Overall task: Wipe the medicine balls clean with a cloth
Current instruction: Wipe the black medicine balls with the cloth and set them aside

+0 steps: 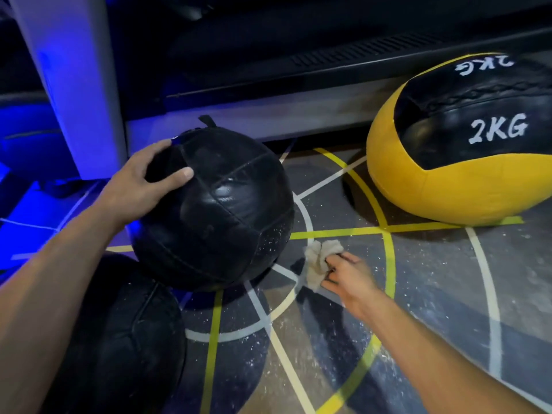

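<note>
A black leather medicine ball (221, 210) sits in the middle, resting partly on a second black ball (119, 339) at the lower left. My left hand (143, 183) grips the upper left of the middle ball, thumb and fingers spread over its seams. On the floor just right of that ball lies a crumpled pale cloth (319, 261). My right hand (349, 276) pinches the cloth's right side with curled fingers. A yellow and black ball (466, 156) marked 2KG sits apart at the right.
The floor (433, 294) is dark grey with yellow and white lines and pale dust specks. A white post (68, 85) stands behind the left ball, and a low dark rack edge (298, 76) runs along the back.
</note>
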A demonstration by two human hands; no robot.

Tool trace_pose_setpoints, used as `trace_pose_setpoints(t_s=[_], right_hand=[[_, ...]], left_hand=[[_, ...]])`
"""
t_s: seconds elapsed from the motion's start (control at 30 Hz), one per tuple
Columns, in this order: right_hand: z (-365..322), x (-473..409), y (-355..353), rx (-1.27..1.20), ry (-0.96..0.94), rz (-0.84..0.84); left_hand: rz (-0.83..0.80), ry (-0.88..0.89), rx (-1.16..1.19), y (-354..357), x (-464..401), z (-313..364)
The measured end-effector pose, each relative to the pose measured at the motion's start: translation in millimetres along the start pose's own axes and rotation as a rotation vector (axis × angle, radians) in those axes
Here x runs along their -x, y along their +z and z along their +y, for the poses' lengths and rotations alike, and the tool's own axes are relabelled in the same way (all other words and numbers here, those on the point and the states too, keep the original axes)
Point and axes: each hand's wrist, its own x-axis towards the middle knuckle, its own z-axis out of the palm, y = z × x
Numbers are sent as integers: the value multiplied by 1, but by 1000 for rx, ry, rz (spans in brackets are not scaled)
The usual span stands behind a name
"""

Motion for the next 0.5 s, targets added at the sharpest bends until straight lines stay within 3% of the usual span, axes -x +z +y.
trace_pose_setpoints(t_s=[0.17,0.3,0.37,0.43,0.5], right_hand=[[-27,-28,61,-4,-124,84],[-33,4,95,464,-636,222],[-11,39,86,559,-853,45],[11,57,65,739,-916,-194],[17,59,45,996,-945,-328]], left_hand=[[-15,11,32,-2,-1,-3],[-7,-3,-38,-7,-11,-7],[-18,-10,-77,-9,-15,-9],[-27,3,-92,-10,-17,-9],[-24,31,-98,-9,-19,-7]])
